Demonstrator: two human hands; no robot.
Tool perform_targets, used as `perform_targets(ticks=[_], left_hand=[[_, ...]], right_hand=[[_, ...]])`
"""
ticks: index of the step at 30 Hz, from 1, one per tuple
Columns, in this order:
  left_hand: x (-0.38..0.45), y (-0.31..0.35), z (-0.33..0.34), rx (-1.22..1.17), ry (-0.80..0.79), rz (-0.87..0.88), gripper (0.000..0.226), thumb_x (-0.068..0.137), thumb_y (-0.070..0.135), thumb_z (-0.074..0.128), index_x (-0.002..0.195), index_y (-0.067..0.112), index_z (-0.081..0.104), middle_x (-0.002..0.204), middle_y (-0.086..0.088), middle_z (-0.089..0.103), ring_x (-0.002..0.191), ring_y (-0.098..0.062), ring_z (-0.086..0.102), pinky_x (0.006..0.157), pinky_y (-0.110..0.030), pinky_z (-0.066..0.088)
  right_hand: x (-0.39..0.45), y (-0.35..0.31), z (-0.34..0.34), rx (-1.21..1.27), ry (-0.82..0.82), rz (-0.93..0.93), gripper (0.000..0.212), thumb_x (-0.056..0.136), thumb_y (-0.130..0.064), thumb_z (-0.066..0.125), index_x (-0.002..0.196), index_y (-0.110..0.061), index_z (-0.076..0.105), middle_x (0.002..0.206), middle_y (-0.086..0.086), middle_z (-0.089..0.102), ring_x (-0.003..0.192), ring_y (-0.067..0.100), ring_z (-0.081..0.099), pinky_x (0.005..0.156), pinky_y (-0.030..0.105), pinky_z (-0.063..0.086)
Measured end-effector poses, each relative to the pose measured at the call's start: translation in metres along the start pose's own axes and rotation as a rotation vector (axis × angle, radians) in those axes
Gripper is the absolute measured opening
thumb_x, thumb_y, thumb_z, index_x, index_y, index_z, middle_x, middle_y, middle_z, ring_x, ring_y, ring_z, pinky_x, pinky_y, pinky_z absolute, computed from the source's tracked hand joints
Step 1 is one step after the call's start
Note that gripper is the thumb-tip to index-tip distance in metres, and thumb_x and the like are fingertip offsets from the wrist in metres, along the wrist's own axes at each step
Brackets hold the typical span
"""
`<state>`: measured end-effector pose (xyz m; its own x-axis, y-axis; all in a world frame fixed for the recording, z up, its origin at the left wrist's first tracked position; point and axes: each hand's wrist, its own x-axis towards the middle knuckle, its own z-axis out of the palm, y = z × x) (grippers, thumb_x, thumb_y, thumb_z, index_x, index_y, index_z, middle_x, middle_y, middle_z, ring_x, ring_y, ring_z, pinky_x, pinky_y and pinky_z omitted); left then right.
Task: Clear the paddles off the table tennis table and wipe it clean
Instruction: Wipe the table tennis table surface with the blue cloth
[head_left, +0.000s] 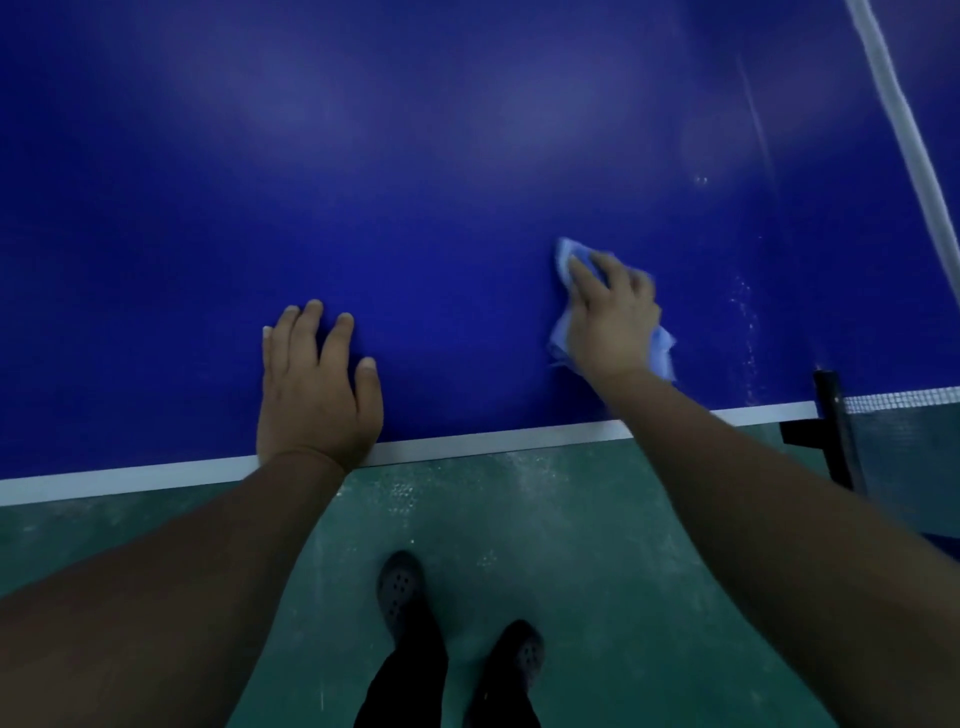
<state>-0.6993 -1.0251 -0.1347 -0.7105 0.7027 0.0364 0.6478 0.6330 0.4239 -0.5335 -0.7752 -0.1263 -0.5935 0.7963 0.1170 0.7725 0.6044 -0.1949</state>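
Observation:
The blue table tennis table (415, 182) fills the upper part of the head view, with a white line along its near edge. My left hand (314, 384) lies flat on the table near that edge, fingers spread and straight. My right hand (613, 317) presses a light blue cloth (563, 257) onto the surface further right, fingers lying over it; the hand is motion-blurred. Cloth shows past the fingertips and at the wrist side. No paddles are in view.
The net (904, 402) and its black post (834, 421) stand at the right edge. A white line (898, 114) runs along the table's upper right. Faint whitish specks mark the surface near the net. Below lies green floor (571, 545) with my two dark shoes.

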Motion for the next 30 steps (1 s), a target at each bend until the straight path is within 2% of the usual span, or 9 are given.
perform_targets(ticks=[4,7,9,13,17,21,25,27,30], left_hand=[[0.000,-0.003,0.001,-0.018,0.026,0.019,0.058,0.097,0.036,0.035,0.139,0.000,0.051,0.151,-0.025,0.038,0.145,-0.040,0.024,0.123,-0.051,0.007],[-0.001,-0.005,0.002,-0.057,0.044,0.017,0.058,0.098,0.037,0.035,0.138,-0.001,0.053,0.150,-0.025,0.040,0.145,-0.040,0.026,0.124,-0.051,0.008],[0.000,-0.004,0.002,-0.093,0.046,0.001,0.060,0.097,0.039,0.034,0.138,0.000,0.054,0.151,-0.024,0.040,0.146,-0.039,0.025,0.124,-0.048,0.006],[-0.005,-0.005,-0.004,-0.151,0.031,-0.006,0.059,0.096,0.039,0.035,0.137,0.002,0.056,0.152,-0.020,0.040,0.147,-0.034,0.024,0.125,-0.043,0.003],[-0.011,-0.008,-0.009,-0.140,0.043,0.040,0.055,0.095,0.036,0.036,0.133,0.003,0.058,0.147,-0.018,0.046,0.144,-0.035,0.031,0.125,-0.046,0.003],[-0.021,-0.027,-0.022,0.021,0.048,0.058,0.052,0.094,0.032,0.037,0.130,0.002,0.059,0.144,-0.020,0.049,0.140,-0.037,0.035,0.122,-0.042,-0.005],[-0.029,-0.046,-0.030,0.126,-0.002,0.147,0.053,0.094,0.031,0.036,0.132,-0.001,0.055,0.145,-0.023,0.045,0.141,-0.039,0.033,0.123,-0.047,-0.002],[-0.028,-0.047,-0.028,0.135,-0.012,0.178,0.053,0.095,0.030,0.037,0.133,-0.002,0.053,0.145,-0.025,0.043,0.142,-0.041,0.031,0.124,-0.050,0.001],[-0.028,-0.046,-0.026,0.132,-0.001,0.174,0.052,0.096,0.030,0.037,0.133,-0.003,0.052,0.145,-0.027,0.042,0.141,-0.043,0.031,0.124,-0.051,0.003]], right_hand=[[-0.062,-0.046,0.011,0.025,-0.126,-0.629,0.049,0.083,-0.021,0.048,0.129,-0.026,0.063,0.138,0.005,0.058,0.112,0.038,0.049,0.080,0.042,0.045],[-0.115,-0.004,-0.009,0.015,-0.249,-0.786,0.048,0.087,-0.023,0.053,0.134,-0.028,0.055,0.140,0.001,0.055,0.116,0.034,0.045,0.085,0.043,0.046],[-0.117,0.030,-0.029,0.029,-0.239,-0.649,0.045,0.086,-0.023,0.053,0.130,-0.024,0.059,0.133,0.006,0.059,0.108,0.033,0.050,0.084,0.044,0.053],[-0.100,0.026,-0.069,0.397,-0.339,0.192,0.051,0.082,-0.041,0.078,0.128,-0.028,0.061,0.126,-0.003,0.050,0.108,0.016,0.054,0.088,0.032,0.047],[-0.078,-0.011,-0.094,0.928,-0.536,0.495,0.037,0.086,-0.017,0.076,0.118,-0.030,0.063,0.119,-0.003,0.065,0.096,0.020,0.068,0.077,0.035,0.058],[-0.033,-0.013,-0.090,1.011,-0.708,0.476,0.024,0.087,-0.006,0.061,0.109,-0.014,0.069,0.093,0.002,0.071,0.080,0.021,0.066,0.063,0.030,0.055],[0.017,0.036,-0.094,0.561,-0.091,0.646,0.049,0.092,-0.013,0.051,0.141,-0.011,0.053,0.133,0.006,0.061,0.098,0.023,0.062,0.074,0.031,0.045],[0.008,0.024,-0.087,0.396,0.007,0.468,0.047,0.095,-0.018,0.047,0.140,-0.010,0.053,0.139,0.006,0.056,0.110,0.021,0.059,0.085,0.027,0.042],[-0.047,-0.015,-0.044,0.126,-0.317,-0.079,0.056,0.101,-0.036,0.030,0.149,-0.010,0.041,0.156,0.011,0.037,0.142,0.030,0.033,0.114,0.034,0.021]])
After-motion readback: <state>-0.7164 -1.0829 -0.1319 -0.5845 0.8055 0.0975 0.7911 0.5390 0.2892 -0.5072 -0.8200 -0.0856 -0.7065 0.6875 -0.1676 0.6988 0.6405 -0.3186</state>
